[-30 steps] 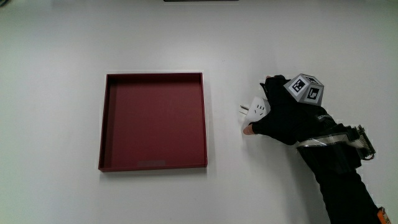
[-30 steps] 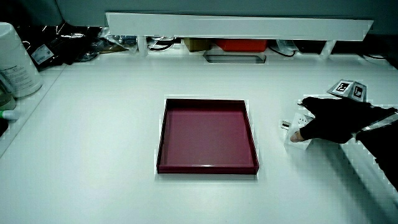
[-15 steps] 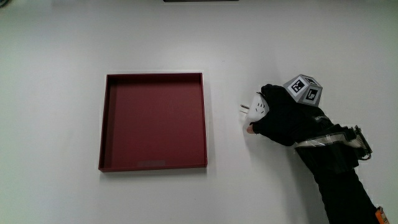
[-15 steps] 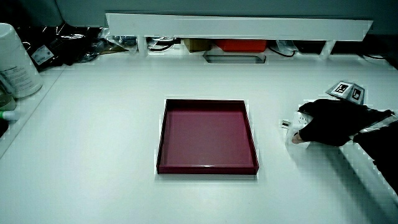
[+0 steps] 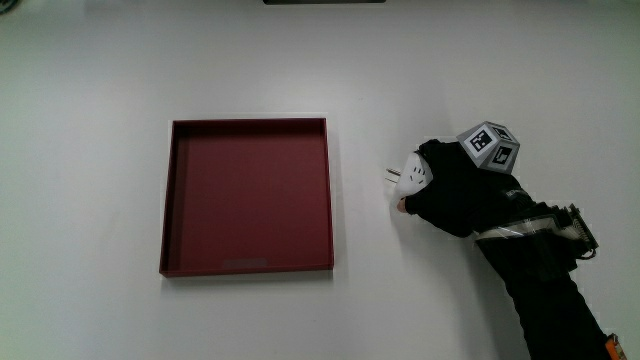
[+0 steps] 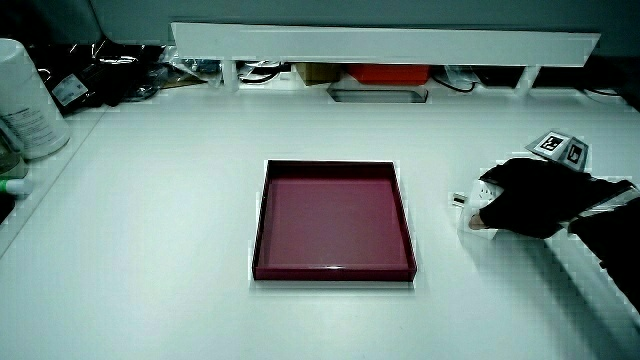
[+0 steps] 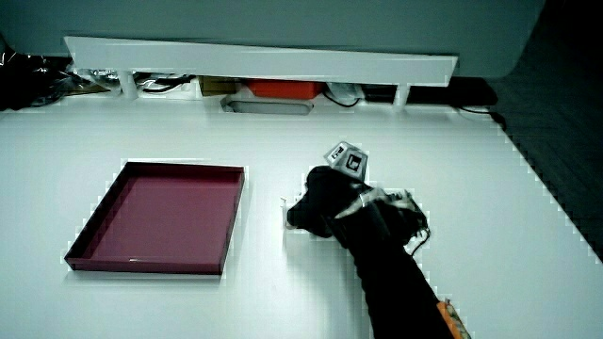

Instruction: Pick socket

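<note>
A small white socket (image 5: 414,176) with metal prongs lies on the white table beside the dark red tray (image 5: 175,200). The gloved hand (image 5: 455,188) covers most of it, fingers curled around its body, with the patterned cube (image 5: 489,146) on the back of the hand. Only the socket's prong end pokes out toward the tray. In both side views the hand (image 6: 528,196) (image 7: 323,200) rests low on the table over the socket (image 6: 484,190), and the socket's body is largely hidden in one of them.
The shallow square tray (image 6: 263,230) holds nothing and sits mid-table. A low white partition (image 6: 380,42) runs along the table's edge farthest from the person, with cables and a red box under it. A white canister (image 6: 22,98) stands at the table's corner.
The hand has closed more tightly over the socket, covering more of its white body. The socket has stayed in the same spot beside the tray.
</note>
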Tool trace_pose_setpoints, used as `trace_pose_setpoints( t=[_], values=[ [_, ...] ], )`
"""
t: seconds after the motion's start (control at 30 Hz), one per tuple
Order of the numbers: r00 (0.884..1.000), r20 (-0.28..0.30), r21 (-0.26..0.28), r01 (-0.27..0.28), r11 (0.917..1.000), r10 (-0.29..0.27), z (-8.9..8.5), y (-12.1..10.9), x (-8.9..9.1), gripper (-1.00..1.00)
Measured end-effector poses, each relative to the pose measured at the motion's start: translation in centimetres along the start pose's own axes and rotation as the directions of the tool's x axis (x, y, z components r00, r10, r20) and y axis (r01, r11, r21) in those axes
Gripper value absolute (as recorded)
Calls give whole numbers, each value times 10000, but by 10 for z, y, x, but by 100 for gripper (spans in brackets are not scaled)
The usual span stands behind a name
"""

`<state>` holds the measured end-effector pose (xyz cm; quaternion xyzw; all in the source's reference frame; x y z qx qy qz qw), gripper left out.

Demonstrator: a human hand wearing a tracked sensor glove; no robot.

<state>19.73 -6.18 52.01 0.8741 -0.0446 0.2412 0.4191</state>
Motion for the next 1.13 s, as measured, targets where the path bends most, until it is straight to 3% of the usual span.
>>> trace_pose_setpoints(
  t=[0.17, 0.37, 0.63, 0.8, 0.97, 1.0, 1.07, 1.13],
  values=[
    [9997, -192, 313, 173, 9994, -167, -1, 0, 4, 70],
    [9996, -209, 676, -186, 9975, 200, 0, -4, 1, 100],
    [9986, -177, 834, -483, 9953, 499, 3, -9, -8, 100],
    [9929, 158, 1140, -1187, 9864, 1176, 7, -19, -31, 100],
    [9795, 38, 944, -2011, 9750, 2016, 9, -22, -58, 100],
    [9811, -1120, -97, -1597, 9871, 1576, 8, -22, -64, 100],
    [9800, -1095, -163, -1689, 9855, 1662, 8, -21, -75, 100],
    [9705, -1131, -115, -2154, 9765, 2127, 6, -17, -86, 100]
  ],
)
